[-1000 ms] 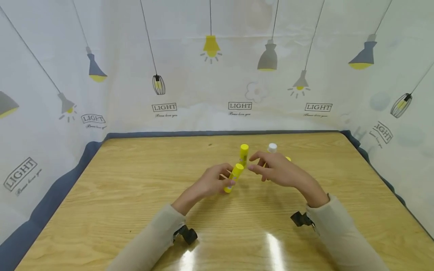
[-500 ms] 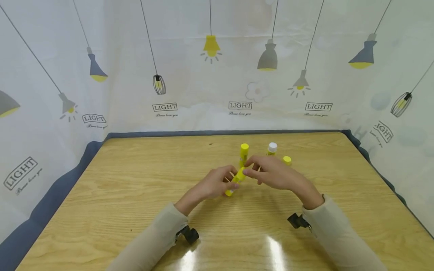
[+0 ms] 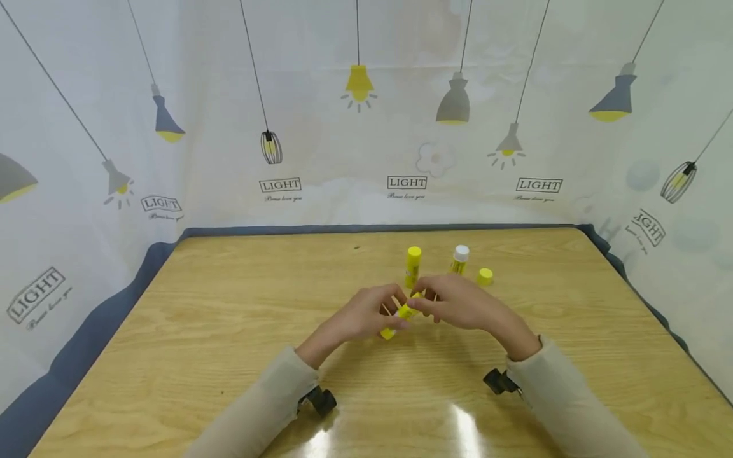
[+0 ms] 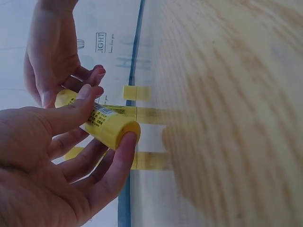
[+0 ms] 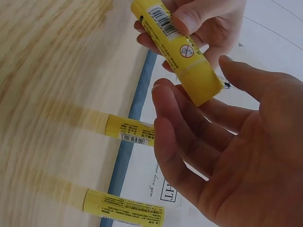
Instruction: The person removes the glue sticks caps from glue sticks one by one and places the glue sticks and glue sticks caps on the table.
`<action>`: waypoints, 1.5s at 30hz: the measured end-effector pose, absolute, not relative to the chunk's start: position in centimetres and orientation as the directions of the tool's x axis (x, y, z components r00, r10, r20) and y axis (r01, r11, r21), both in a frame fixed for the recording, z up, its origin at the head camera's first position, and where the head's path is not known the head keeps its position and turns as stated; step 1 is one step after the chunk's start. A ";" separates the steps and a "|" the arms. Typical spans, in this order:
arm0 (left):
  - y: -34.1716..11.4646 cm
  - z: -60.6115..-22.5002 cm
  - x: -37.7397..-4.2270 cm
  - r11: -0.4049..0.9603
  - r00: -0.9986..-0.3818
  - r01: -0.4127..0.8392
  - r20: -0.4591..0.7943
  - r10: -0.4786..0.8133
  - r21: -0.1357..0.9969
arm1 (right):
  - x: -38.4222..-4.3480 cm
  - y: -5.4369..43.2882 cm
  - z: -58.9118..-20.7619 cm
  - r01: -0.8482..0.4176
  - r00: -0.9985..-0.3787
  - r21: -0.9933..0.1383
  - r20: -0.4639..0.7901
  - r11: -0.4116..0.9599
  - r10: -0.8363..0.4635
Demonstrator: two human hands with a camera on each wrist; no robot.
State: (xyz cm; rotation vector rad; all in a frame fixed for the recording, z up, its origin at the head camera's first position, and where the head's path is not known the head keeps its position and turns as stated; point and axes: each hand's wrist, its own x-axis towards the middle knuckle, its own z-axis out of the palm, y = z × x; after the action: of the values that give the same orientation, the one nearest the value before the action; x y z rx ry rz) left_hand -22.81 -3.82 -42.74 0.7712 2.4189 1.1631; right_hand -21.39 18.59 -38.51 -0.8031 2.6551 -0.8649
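My left hand (image 3: 369, 313) grips a yellow glue stick (image 5: 165, 38) near its base, tilted up to the right above the table. A fingertip of that hand presses the base end in the left wrist view. My right hand (image 3: 460, 302) has its curled fingers and thumb at the upper, capped end. In the right wrist view the cap (image 5: 201, 85) lies between thumb and fingers; firm thumb contact is hard to see. Behind the hands a yellow-capped glue stick (image 3: 413, 267) and a white-capped glue stick (image 3: 460, 259) stand upright. A loose yellow cap (image 3: 485, 277) sits to their right.
The wooden table (image 3: 229, 305) reaches to a patterned cloth backdrop (image 3: 332, 146) at the back and both sides. Small black devices hang at the left cuff (image 3: 321, 402) and the right cuff (image 3: 499, 381).
My right hand has moved left and toward me, from beside the glue stick onto its capped end. The held glue stick leans further right, while the standing glue sticks have stayed put.
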 end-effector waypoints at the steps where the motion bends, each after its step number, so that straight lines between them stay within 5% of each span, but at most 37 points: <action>1: -3.8 -42.6 -22.7 0.520 -0.792 0.326 -0.073 0.606 0.790 | -21.4 18.5 -38.6 -0.428 -0.823 -0.597 -0.054 0.679 -0.566; 23: -3.9 -42.4 -22.8 0.607 -0.807 0.429 -0.018 0.590 0.669 | -21.1 17.8 -39.4 -0.342 -0.885 -0.542 -0.088 0.768 -0.457; 45: -4.4 -42.3 -22.9 0.547 -0.759 0.349 -0.113 0.641 0.761 | -21.3 17.7 -39.4 -0.356 -0.873 -0.523 -0.109 0.775 -0.475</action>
State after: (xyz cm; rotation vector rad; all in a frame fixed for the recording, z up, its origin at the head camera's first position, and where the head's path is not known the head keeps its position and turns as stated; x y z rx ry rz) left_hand -22.93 -4.35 -42.25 0.8094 2.4069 1.0616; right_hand -21.27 17.66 -39.42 -0.6501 2.7337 -0.7357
